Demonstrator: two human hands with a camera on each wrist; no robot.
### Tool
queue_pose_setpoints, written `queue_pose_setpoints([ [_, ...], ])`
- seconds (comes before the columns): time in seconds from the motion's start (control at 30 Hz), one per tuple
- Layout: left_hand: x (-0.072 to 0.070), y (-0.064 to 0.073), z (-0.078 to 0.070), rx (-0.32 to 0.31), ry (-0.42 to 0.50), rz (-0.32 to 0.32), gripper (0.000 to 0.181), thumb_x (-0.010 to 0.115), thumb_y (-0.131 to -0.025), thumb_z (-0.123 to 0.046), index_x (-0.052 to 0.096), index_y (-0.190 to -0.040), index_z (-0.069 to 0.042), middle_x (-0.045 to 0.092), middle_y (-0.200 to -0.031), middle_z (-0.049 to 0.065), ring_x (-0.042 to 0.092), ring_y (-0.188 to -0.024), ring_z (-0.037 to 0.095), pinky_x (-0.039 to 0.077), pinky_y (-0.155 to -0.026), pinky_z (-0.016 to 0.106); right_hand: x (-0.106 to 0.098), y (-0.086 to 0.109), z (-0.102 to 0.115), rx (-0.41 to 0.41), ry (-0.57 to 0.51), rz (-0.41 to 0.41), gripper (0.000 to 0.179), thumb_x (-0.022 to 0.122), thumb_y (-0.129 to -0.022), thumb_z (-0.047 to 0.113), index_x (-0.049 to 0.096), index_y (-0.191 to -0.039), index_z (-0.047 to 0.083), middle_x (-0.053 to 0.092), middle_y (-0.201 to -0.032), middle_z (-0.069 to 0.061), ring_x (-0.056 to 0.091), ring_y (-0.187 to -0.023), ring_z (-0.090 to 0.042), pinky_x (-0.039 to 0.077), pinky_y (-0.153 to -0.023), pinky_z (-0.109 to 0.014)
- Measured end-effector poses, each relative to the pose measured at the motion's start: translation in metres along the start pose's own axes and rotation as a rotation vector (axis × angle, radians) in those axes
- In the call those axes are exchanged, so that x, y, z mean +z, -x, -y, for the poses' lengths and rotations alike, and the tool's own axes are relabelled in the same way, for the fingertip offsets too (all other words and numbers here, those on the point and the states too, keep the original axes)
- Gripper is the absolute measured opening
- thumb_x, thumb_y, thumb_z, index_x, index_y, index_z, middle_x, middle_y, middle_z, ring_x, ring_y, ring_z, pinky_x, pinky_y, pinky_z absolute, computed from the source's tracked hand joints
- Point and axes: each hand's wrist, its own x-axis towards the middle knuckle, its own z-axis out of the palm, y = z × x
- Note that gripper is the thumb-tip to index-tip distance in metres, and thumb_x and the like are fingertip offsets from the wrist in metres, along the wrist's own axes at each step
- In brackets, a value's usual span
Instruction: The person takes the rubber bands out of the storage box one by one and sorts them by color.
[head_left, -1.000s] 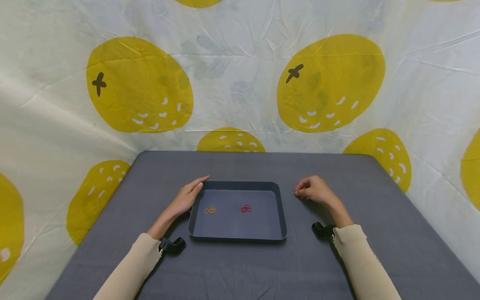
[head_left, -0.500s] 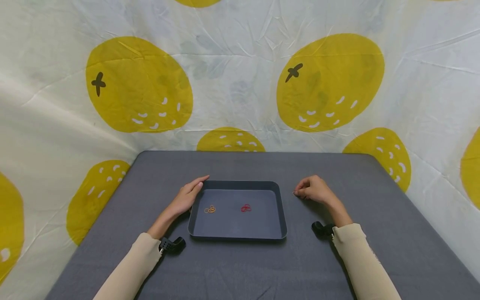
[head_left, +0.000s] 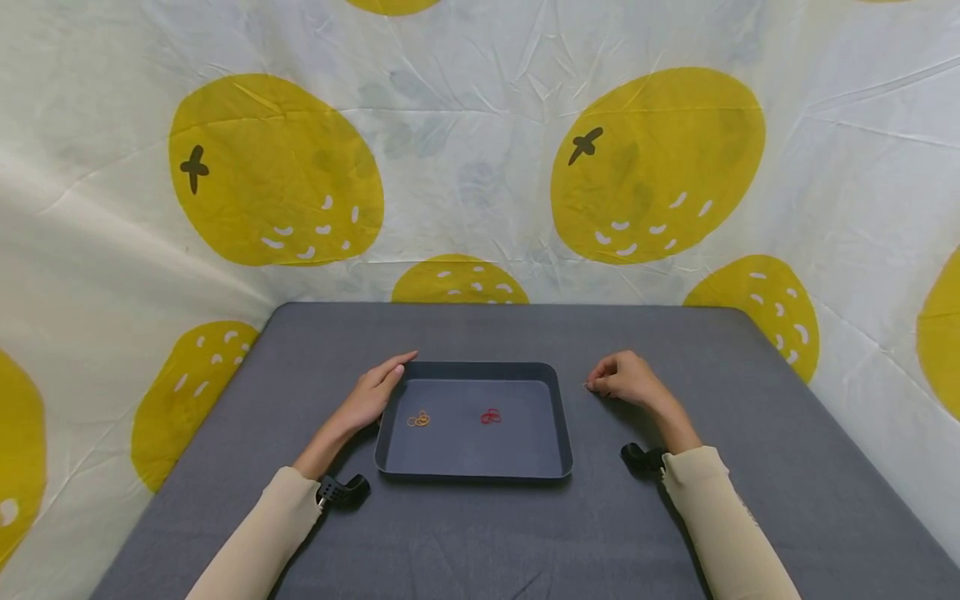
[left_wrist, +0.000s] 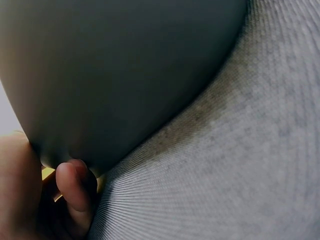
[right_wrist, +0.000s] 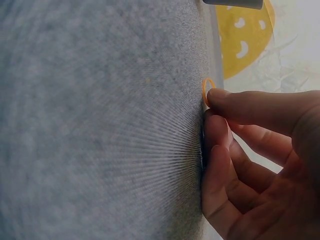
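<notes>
A dark grey rectangular tray (head_left: pixel 472 454) lies on the table. At its left side my left hand (head_left: pixel 372 395) grips the wall, thumb at the rim. In the left wrist view the tray's dark side (left_wrist: pixel 130 70) fills the upper left, with curled fingers (left_wrist: pixel 72 185) at its lower edge. Small orange rubber bands (head_left: pixel 420 419) lie in the tray's left half, and red rubber bands (head_left: pixel 491 416) sit right of centre. To the right of the tray, my right hand (head_left: pixel 628 379) pinches an orange rubber band (right_wrist: pixel 205 92) between thumb and finger, close to the tabletop.
Grey cloth covers the table (head_left: pixel 480 533). Behind it hangs a white curtain (head_left: pixel 465 183) printed with large yellow fruit. A black wrist camera sits on each forearm, the left camera (head_left: pixel 345 492) near the tray's front left corner.
</notes>
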Motion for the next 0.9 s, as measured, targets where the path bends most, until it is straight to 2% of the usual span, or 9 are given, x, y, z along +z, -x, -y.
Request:
queue_pose_setpoints([
  [0.37,-0.0004,-0.0003,-0.0006,0.002,0.008,-0.005,0.047,0.037,-0.114,-0.036,0.046,-0.158,-0.020,0.044,-0.163,0.012,0.039,-0.151,0.037,0.031,-0.121,0.060,-0.0005,0.0002,0.0028,-0.006,0.007,-0.002,0.011,0.076,-0.091,0.012,0.081,-0.092,0.002,0.075,-0.077,-0.005,0.062,-0.068,-0.010,0.053,-0.062,-0.027],
  [0.9,0.0004,-0.0006,0.0018,0.010,-0.008,-0.002,0.046,0.037,-0.114,-0.035,0.046,-0.158,-0.021,0.045,-0.162,0.014,0.047,-0.145,0.038,0.037,-0.117,0.061,-0.0007,0.0024,0.0007,0.000,-0.030,0.012,0.014,0.073,-0.095,0.011,0.081,-0.096,0.000,0.080,-0.089,-0.012,0.066,-0.072,-0.011,0.055,-0.063,-0.028],
])
